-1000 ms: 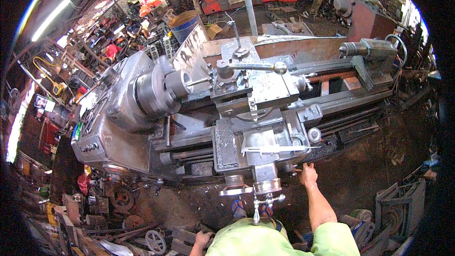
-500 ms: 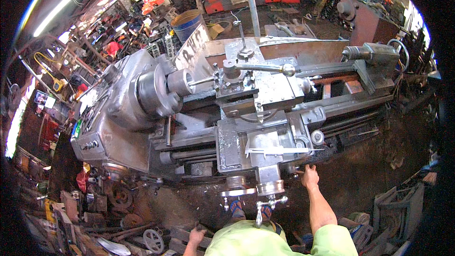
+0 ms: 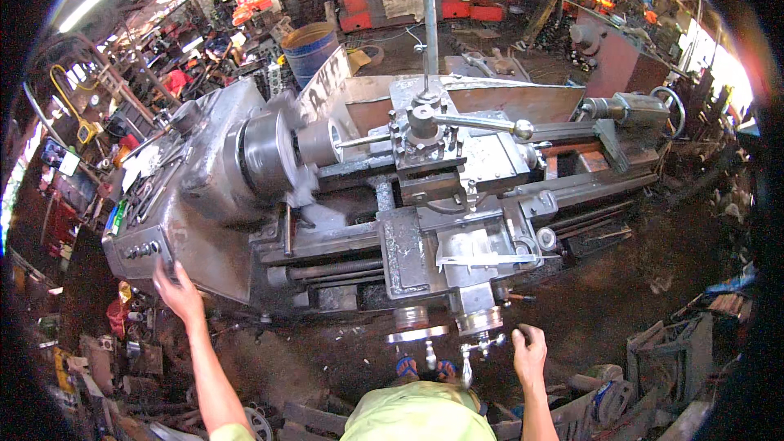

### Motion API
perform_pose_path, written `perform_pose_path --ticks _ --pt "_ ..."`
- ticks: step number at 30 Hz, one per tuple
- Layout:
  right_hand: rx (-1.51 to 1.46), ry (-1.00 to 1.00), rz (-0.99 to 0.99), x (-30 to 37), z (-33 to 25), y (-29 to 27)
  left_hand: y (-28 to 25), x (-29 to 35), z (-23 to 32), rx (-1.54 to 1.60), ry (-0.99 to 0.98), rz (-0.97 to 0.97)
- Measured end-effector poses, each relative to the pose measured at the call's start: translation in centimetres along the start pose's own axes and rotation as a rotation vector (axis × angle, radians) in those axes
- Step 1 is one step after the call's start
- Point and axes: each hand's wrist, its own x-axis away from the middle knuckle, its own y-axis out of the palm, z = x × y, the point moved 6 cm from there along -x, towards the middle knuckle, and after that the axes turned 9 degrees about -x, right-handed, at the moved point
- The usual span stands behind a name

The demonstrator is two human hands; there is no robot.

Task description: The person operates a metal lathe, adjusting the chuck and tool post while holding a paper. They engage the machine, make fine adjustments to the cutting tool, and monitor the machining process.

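Note:
My left hand reaches toward the row of buttons on the front of the lathe's headstock. Its fingers are stretched out and slightly blurred. My right hand is curled closed, with nothing seen in it, just right of the cross-slide crank handle and apart from it. The chuck is blurred by spinning and carries a metal cylinder. A boring bar in the tool post points at the cylinder's mouth. A caliper lies on the carriage.
The tailstock stands at the bed's right end. Tools lie on top of the headstock. A blue drum is behind the lathe. Scrap metal and a spoked handwheel lie at the lower left; a metal frame stands at the right.
My left hand has risen from low beside me to the headstock's button panel. My right hand has drawn back from the carriage lever. The carriage sits farther right from the chuck.

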Motion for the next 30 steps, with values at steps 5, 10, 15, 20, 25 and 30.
perform_pose_path --ticks 5,10,15,20,25,30 --pt "0.383 -0.069 -0.318 5.7 -7.6 4.4 3.1 -6.6 0.0 -0.119 0.100 0.057" --pt "0.510 -0.077 -0.259 6.9 -8.0 7.9 4.4 -7.0 -0.2 -0.220 0.121 0.086" --pt "0.080 0.168 -0.415 2.5 -5.2 3.8 3.7 -6.6 -0.4 -0.252 0.069 0.097" --pt "0.162 0.453 -0.523 1.2 -0.7 5.1 3.9 -6.7 -0.9 -0.248 0.017 0.084" --pt "-0.143 0.526 -0.559 7.9 -1.9 10.0 4.4 -6.7 -1.4 -0.278 -0.017 0.059" --pt "-0.310 0.445 -0.401 4.8 -4.2 2.5 3.9 -6.6 -1.0 -0.229 0.047 0.095"
